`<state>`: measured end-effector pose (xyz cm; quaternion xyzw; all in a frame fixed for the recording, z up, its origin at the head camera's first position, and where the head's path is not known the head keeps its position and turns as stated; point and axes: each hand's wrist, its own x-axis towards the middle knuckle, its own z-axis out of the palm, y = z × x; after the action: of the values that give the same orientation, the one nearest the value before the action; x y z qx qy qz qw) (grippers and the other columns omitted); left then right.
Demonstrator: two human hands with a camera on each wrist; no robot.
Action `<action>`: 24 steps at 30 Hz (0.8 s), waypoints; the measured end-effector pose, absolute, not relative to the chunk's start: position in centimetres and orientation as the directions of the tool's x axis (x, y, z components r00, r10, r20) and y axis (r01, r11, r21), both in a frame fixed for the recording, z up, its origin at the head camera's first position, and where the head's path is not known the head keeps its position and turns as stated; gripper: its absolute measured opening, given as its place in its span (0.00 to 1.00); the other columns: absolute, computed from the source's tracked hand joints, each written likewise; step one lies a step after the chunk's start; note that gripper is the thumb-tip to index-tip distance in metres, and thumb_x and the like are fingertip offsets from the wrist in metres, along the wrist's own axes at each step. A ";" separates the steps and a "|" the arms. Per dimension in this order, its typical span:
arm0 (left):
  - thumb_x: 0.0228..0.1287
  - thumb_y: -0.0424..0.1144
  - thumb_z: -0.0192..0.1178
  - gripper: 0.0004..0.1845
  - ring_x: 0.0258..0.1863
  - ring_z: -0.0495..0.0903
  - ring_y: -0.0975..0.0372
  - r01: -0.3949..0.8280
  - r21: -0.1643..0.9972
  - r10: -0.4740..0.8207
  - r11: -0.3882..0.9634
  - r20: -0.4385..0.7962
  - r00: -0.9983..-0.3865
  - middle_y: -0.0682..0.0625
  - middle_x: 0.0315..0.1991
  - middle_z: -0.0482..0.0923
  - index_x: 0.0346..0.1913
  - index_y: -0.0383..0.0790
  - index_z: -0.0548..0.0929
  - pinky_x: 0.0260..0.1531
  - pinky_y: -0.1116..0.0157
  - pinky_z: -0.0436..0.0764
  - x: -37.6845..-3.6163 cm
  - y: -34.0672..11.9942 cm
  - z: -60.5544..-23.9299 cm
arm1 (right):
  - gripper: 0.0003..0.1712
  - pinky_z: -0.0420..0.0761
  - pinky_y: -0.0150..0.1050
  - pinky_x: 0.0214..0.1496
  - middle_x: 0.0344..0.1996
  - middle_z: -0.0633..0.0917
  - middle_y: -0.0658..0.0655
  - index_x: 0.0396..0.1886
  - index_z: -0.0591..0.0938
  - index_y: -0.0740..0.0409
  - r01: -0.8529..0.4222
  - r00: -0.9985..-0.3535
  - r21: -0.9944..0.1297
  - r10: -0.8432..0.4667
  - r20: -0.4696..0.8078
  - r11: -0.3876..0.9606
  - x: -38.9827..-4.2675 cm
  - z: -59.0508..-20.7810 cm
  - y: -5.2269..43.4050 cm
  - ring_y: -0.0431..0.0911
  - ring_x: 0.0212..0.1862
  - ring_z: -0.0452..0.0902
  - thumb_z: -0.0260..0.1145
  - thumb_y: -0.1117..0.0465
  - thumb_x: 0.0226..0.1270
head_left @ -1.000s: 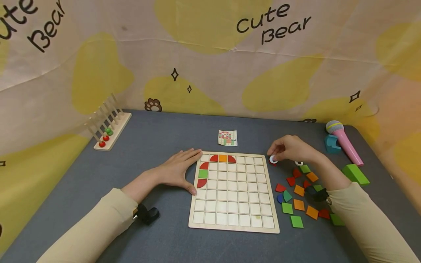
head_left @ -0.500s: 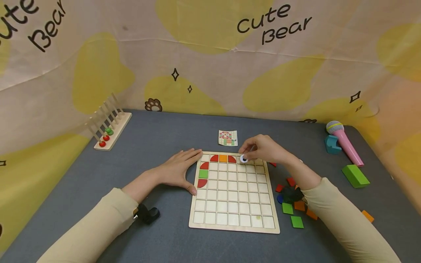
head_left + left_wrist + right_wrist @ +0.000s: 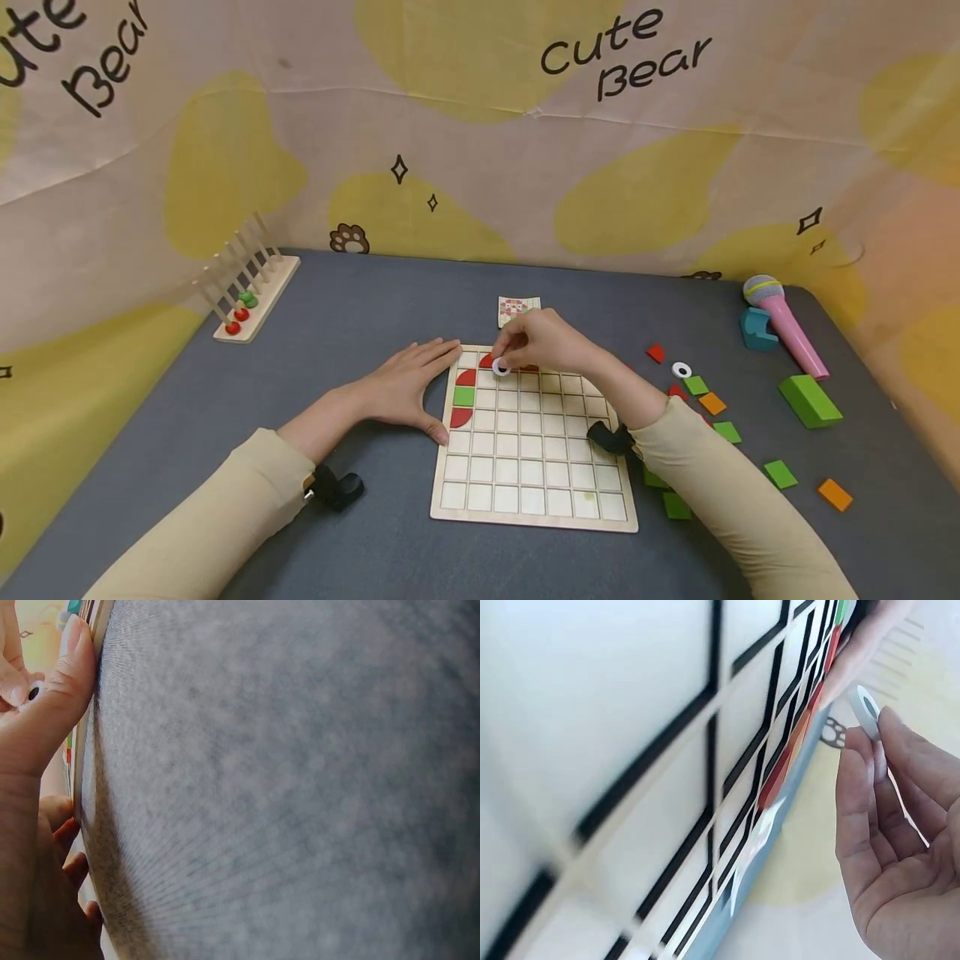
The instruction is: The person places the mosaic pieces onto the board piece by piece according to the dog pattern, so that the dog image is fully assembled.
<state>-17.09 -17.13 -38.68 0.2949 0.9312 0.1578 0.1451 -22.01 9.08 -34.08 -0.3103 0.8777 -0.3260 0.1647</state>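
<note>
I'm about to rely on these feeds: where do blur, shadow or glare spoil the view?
Head: board clear, but shaded beside the right hand; left wrist: table blurry, dark shadow along the board's edge; right wrist: board's nearest squares out of focus and washed pale.

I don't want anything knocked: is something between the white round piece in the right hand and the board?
Nothing visible is. The right hand pinches the white round piece; the right wrist view shows an open gap to the board. The left hand is at the board's left edge.
</note>
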 end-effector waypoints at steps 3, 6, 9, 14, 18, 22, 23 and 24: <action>0.37 0.73 0.71 0.70 0.82 0.44 0.50 0.505 0.380 0.596 0.775 -0.176 -0.783 0.51 0.82 0.44 0.80 0.48 0.47 0.79 0.43 0.46 -17.1 -17.1 -38.8 | 0.03 0.77 0.30 0.32 0.27 0.89 0.49 0.33 0.90 0.51 -0.445 -0.748 -0.677 -0.659 -0.078 0.586 -22.0 -34.2 8.3 0.37 0.28 0.80 0.73 0.63 0.59; 0.37 0.73 0.71 0.70 0.82 0.44 0.50 0.507 0.386 0.599 0.771 -0.169 -0.783 0.51 0.82 0.44 0.80 0.48 0.48 0.79 0.43 0.46 -17.1 -17.1 -38.8 | 0.03 0.77 0.29 0.32 0.28 0.90 0.50 0.32 0.90 0.52 -0.468 -0.738 -0.666 -0.672 -0.066 0.580 -22.0 -34.3 7.8 0.36 0.28 0.79 0.74 0.64 0.58; 0.37 0.73 0.72 0.69 0.82 0.44 0.50 0.506 0.387 0.599 0.771 -0.167 -0.783 0.51 0.82 0.45 0.80 0.48 0.48 0.79 0.42 0.46 -17.0 -17.1 -38.8 | 0.04 0.77 0.28 0.33 0.28 0.90 0.50 0.32 0.90 0.53 -0.500 -0.725 -0.639 -0.686 -0.058 0.584 -22.1 -34.5 7.4 0.35 0.28 0.78 0.74 0.65 0.57; 0.37 0.72 0.72 0.69 0.82 0.44 0.50 0.496 0.390 0.592 0.775 -0.174 -0.787 0.51 0.82 0.44 0.80 0.48 0.48 0.79 0.43 0.46 -17.0 -17.2 -38.7 | 0.05 0.77 0.26 0.33 0.28 0.90 0.51 0.31 0.90 0.55 -0.524 -0.710 -0.609 -0.700 -0.074 0.596 -22.0 -34.7 6.8 0.34 0.28 0.78 0.73 0.68 0.57; 0.38 0.72 0.72 0.69 0.82 0.43 0.50 0.493 0.391 0.590 0.777 -0.181 -0.787 0.51 0.82 0.44 0.80 0.48 0.48 0.79 0.43 0.45 -17.0 -17.2 -38.7 | 0.05 0.77 0.26 0.34 0.28 0.90 0.52 0.32 0.90 0.56 -0.528 -0.703 -0.601 -0.706 -0.087 0.600 -21.9 -34.9 6.5 0.35 0.29 0.78 0.73 0.69 0.57; 0.38 0.72 0.72 0.69 0.82 0.44 0.49 0.500 0.388 0.595 0.774 -0.176 -0.784 0.51 0.82 0.44 0.80 0.47 0.47 0.79 0.42 0.46 -17.0 -17.2 -38.6 | 0.05 0.77 0.26 0.35 0.28 0.90 0.51 0.32 0.90 0.56 -0.546 -0.699 -0.581 -0.710 -0.082 0.604 -21.8 -35.0 6.4 0.35 0.29 0.78 0.73 0.69 0.58; 0.38 0.72 0.72 0.69 0.82 0.44 0.49 0.502 0.389 0.597 0.772 -0.174 -0.783 0.50 0.82 0.44 0.80 0.47 0.47 0.79 0.42 0.46 -17.0 -17.2 -38.7 | 0.04 0.77 0.26 0.35 0.28 0.90 0.51 0.32 0.90 0.56 -0.550 -0.699 -0.575 -0.711 -0.080 0.606 -21.8 -35.0 6.4 0.35 0.30 0.78 0.73 0.68 0.58; 0.38 0.72 0.72 0.69 0.82 0.44 0.49 0.505 0.390 0.599 0.770 -0.171 -0.782 0.50 0.82 0.44 0.80 0.47 0.48 0.79 0.42 0.46 -17.0 -17.2 -38.7 | 0.04 0.77 0.26 0.35 0.28 0.90 0.51 0.32 0.90 0.55 -0.553 -0.699 -0.571 -0.711 -0.079 0.607 -21.7 -35.0 6.4 0.35 0.30 0.78 0.73 0.68 0.58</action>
<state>-16.98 -17.18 -38.66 0.2969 0.9297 0.1638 0.1441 -21.72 6.40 -34.97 -0.3578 0.8836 -0.2619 0.1507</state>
